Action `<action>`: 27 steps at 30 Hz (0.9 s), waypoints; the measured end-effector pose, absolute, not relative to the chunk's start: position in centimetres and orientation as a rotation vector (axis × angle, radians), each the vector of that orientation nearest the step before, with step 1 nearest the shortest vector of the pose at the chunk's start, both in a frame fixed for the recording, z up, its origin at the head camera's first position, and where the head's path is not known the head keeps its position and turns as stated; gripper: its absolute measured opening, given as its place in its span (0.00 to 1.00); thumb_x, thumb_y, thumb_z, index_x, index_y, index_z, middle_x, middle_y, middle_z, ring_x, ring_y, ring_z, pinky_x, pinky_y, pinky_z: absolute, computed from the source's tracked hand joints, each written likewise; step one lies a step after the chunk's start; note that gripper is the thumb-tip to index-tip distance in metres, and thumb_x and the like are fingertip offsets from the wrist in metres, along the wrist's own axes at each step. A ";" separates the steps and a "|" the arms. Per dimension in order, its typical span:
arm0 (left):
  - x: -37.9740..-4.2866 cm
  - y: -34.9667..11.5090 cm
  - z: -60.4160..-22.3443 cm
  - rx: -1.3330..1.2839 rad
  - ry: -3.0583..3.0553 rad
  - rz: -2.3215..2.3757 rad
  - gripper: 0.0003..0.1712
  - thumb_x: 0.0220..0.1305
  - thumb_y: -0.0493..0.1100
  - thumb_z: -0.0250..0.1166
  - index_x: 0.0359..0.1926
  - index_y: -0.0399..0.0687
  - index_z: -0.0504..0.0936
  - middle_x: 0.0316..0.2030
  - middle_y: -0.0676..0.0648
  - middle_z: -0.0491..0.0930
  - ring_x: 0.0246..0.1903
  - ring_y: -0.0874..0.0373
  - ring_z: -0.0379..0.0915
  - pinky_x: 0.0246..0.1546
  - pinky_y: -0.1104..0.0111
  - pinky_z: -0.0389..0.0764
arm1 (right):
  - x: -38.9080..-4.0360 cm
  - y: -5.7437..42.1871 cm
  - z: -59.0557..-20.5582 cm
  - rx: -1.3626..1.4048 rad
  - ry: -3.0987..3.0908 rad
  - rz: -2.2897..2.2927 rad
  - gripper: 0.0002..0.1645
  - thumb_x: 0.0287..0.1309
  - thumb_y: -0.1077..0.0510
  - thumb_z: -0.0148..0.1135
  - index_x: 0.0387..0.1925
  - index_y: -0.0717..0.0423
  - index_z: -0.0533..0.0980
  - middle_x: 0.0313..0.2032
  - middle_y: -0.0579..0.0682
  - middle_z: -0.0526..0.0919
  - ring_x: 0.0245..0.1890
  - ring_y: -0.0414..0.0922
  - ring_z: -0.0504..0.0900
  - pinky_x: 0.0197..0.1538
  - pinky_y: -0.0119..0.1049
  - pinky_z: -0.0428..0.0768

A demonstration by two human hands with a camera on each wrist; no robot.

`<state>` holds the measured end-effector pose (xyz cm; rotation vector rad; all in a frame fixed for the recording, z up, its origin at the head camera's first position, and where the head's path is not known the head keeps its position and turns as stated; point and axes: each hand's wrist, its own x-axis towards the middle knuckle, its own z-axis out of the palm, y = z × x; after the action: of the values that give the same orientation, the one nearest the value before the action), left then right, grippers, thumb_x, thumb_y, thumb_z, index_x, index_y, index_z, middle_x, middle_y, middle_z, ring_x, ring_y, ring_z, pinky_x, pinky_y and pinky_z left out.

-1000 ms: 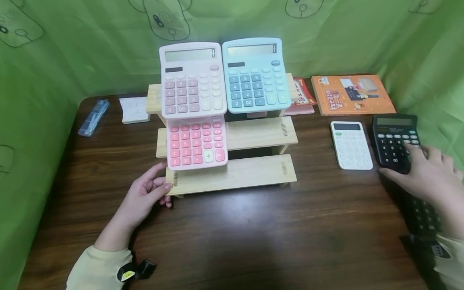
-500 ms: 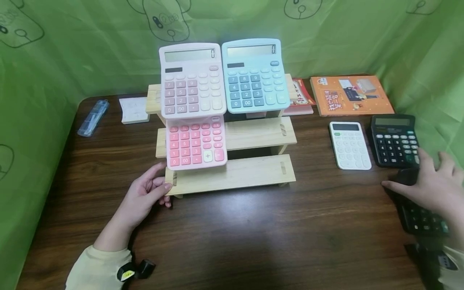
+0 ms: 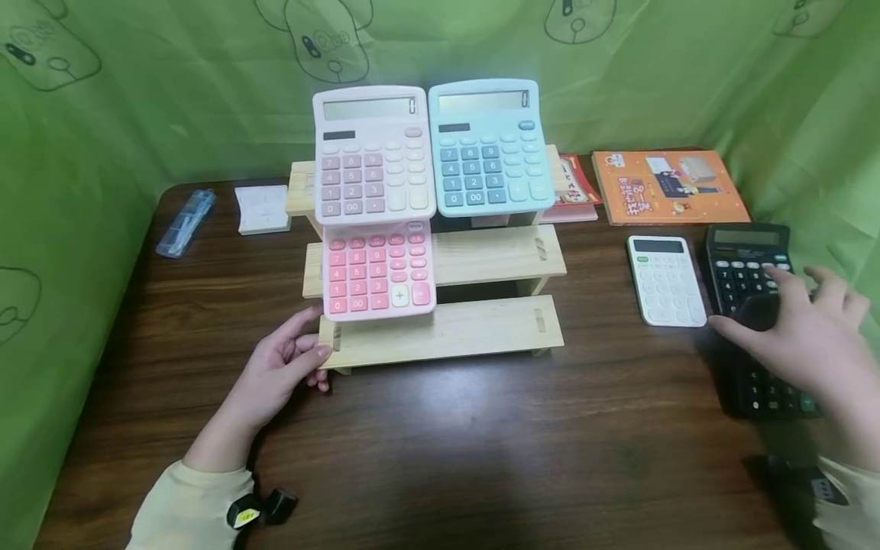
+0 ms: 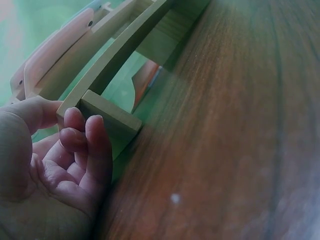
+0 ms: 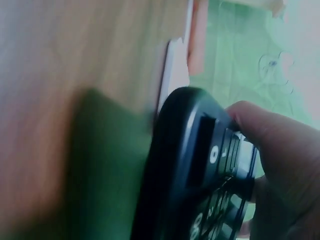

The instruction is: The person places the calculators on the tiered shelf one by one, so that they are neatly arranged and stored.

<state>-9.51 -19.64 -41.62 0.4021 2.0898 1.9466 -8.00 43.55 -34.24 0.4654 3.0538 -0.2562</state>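
Note:
My left hand [image 3: 282, 370] pinches the left end of the lowest step of a three-step wooden stand [image 3: 447, 334]; in the left wrist view, that hand's fingers curl beside the stand's wooden leg [image 4: 110, 112]. A lilac calculator [image 3: 374, 153] and a blue calculator [image 3: 488, 145] lean on the top step. Below the lilac one, a pink calculator [image 3: 378, 275] stands over the middle step. At the right, my right hand [image 3: 804, 332] grips a black calculator [image 5: 172, 150], partly hidden under the palm. It overlaps a second black calculator [image 3: 748, 241], which lies on the table.
Beside the black calculator lies a small white calculator [image 3: 665, 283]. An orange book [image 3: 670, 187] and a red booklet [image 3: 577, 183] are at the back right. Back left are a paper pad [image 3: 263, 208] and a clear blue case [image 3: 186, 223]. A green curtain [image 3: 206, 99] surrounds the table.
My right hand and its black calculator went down and right, then back left and slightly up, over the other black calculator's lower part. My left hand keeps its hold on the stand.

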 end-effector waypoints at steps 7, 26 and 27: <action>-10.0 -19.6 -41.5 0.405 2.108 1.877 0.30 0.71 0.38 0.56 0.71 0.49 0.59 0.34 0.36 0.81 0.21 0.49 0.76 0.23 0.55 0.84 | -8.7 38.7 -32.3 0.223 3.158 -0.465 0.56 0.49 0.37 0.70 0.67 0.67 0.57 0.67 0.76 0.42 0.62 0.75 0.39 0.44 0.69 0.55; -9.4 -20.0 -41.7 0.374 2.085 1.894 0.30 0.72 0.38 0.56 0.71 0.49 0.59 0.34 0.36 0.81 0.22 0.49 0.76 0.24 0.54 0.84 | -13.4 25.5 -27.1 -0.443 3.304 -0.808 0.54 0.41 0.47 0.78 0.67 0.56 0.61 0.69 0.59 0.53 0.69 0.55 0.43 0.63 0.65 0.53; -9.4 -20.0 -41.6 0.377 2.086 1.896 0.30 0.72 0.38 0.56 0.71 0.49 0.59 0.34 0.36 0.81 0.22 0.49 0.76 0.23 0.54 0.84 | -13.5 25.0 -26.9 -0.453 3.309 -0.845 0.54 0.40 0.48 0.78 0.67 0.55 0.61 0.70 0.58 0.51 0.70 0.54 0.42 0.64 0.65 0.53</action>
<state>-9.45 -20.03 -41.64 0.3769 2.0857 1.8955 -13.48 25.04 -26.93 -0.4529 3.3089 -0.8451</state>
